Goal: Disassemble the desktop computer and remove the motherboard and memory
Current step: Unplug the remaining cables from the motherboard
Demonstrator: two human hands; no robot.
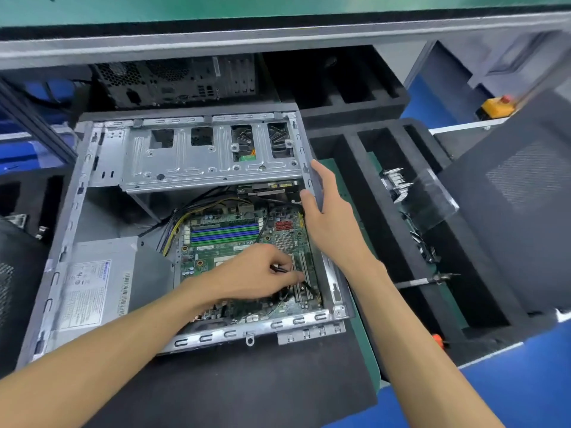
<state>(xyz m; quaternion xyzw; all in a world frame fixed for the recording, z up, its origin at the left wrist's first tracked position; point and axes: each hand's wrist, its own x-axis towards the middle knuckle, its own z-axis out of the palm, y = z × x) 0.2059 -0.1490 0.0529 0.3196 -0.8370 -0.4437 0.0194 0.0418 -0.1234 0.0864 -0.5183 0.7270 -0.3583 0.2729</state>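
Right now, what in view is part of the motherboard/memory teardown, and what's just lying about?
In the job:
open case
motherboard
memory slots
black cable, pinched by left hand
right hand, steadying the case's right edge

Lying about:
second computer behind
black foam trays
yellow box
side panel, right

case (197, 156): bare matt sheet metal | motherboard (216, 251): glossy green board | trays (355, 88): black foam, seemingly rough
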